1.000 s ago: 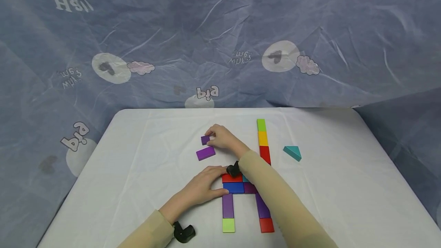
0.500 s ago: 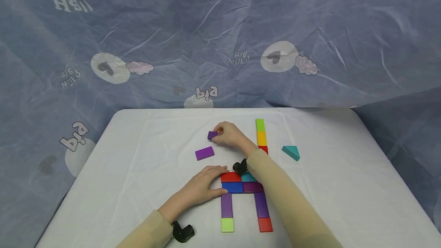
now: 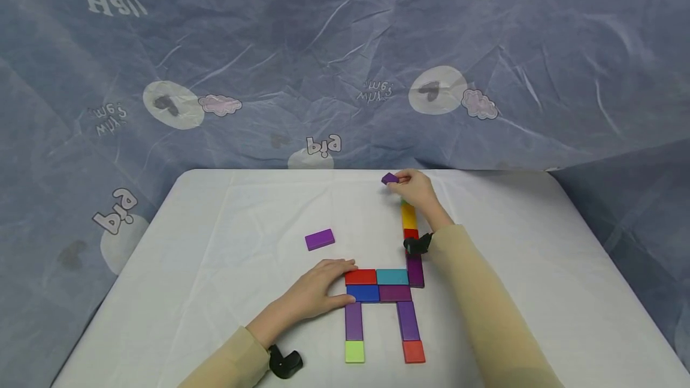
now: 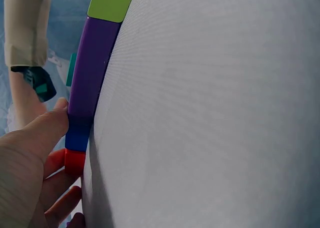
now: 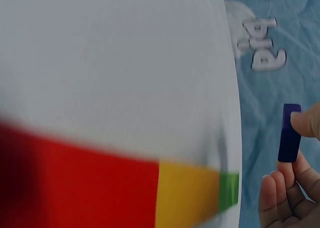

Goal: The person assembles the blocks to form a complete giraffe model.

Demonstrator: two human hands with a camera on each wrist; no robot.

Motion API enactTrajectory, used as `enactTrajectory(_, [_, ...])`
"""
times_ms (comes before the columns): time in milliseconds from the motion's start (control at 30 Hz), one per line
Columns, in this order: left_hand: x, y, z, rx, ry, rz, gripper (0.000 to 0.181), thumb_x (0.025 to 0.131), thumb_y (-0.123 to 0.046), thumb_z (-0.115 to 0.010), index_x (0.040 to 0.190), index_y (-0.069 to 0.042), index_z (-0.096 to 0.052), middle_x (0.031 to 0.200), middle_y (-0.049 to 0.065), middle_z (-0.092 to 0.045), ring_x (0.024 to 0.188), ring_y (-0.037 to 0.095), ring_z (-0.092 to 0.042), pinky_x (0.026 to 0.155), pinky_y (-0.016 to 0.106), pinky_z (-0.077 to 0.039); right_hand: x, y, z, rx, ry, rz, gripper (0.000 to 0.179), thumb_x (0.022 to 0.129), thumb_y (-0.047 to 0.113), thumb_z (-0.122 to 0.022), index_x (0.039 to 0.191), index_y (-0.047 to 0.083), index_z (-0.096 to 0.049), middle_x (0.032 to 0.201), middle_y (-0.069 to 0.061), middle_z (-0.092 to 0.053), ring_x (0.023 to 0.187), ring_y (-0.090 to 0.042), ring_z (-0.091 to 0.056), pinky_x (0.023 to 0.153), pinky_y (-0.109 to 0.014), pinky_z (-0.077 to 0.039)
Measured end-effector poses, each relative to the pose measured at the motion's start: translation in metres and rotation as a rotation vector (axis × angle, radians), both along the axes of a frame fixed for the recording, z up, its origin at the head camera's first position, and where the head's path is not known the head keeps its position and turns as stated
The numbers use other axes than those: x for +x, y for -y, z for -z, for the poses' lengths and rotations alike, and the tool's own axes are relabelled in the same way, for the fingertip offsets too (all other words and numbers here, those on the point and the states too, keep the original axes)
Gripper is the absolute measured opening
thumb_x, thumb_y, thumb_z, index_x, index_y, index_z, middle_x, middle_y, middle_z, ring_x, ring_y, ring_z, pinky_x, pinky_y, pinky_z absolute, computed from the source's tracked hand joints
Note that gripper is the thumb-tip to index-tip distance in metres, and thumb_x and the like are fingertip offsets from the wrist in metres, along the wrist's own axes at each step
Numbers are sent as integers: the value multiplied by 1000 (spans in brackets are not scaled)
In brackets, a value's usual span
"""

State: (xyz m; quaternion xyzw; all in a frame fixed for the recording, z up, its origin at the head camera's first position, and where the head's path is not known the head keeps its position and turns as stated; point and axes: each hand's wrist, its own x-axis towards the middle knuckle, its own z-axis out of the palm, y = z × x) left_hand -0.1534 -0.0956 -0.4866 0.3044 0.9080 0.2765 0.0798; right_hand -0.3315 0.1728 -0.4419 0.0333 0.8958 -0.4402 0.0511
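My right hand (image 3: 419, 191) pinches a small purple block (image 3: 389, 179) between thumb and fingers, near the table's far edge. In the right wrist view the block (image 5: 289, 144) shows its dark side, with the thumb on it. Just below that hand runs a column with a yellow block (image 3: 408, 217), a red block (image 3: 411, 233) and a dark purple block (image 3: 415, 272); its green end is mostly covered. My left hand (image 3: 312, 293) rests at the figure's left side, fingers extended, touching the red block (image 3: 360, 277) and blue block (image 3: 363, 293).
A loose purple block (image 3: 320, 239) lies left of the column. A teal block (image 3: 392, 276) and a plum block (image 3: 395, 293) join the flat figure. Two purple legs end in a lime block (image 3: 354, 352) and a red block (image 3: 414, 352). Patterned cloth (image 3: 345, 64) hangs behind the table.
My right hand has carried the small purple block from beside the loose purple block, rightward and away, to the column's far end. The left hand has stayed in place.
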Motion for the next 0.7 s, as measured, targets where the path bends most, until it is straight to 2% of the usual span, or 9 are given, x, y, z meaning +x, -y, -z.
enactTrajectory(267, [0,0,-1,5,2,2,63,88,-41,-72,143,-18,-52,149,-4,-50,137,17,-46,113,40,-40,5,-44,8,39,11,193,50,91,31,-65,129,-1,-56,115,-17,-56,99,-28,-51,84,-32,-47])
enactTrajectory(400, [0,0,0,3,3,-3,63,88,-42,-72,143,-18,-51,149,-5,-50,137,17,-45,113,40,-41,8,-54,12,80,44,256,51,92,30,-63,130,-3,-55,118,-21,-58,102,-31,-52,91,-38,-51])
enactTrajectory(533, [0,-1,0,3,5,-8,63,88,-42,-72,143,-19,-51,149,-5,-50,137,18,-45,113,41,-41,10,-58,15,128,105,281,52,93,28,-62,131,-5,-53,125,-24,-56,109,-34,-50,102,-46,-48])
enactTrajectory(700, [0,-1,1,0,1,-8,63,88,-42,-72,143,-20,-51,149,-6,-50,137,17,-45,112,41,-42,10,-60,19,151,135,276,52,92,29,-66,131,-4,-53,124,-23,-55,109,-35,-49,104,-47,-47])
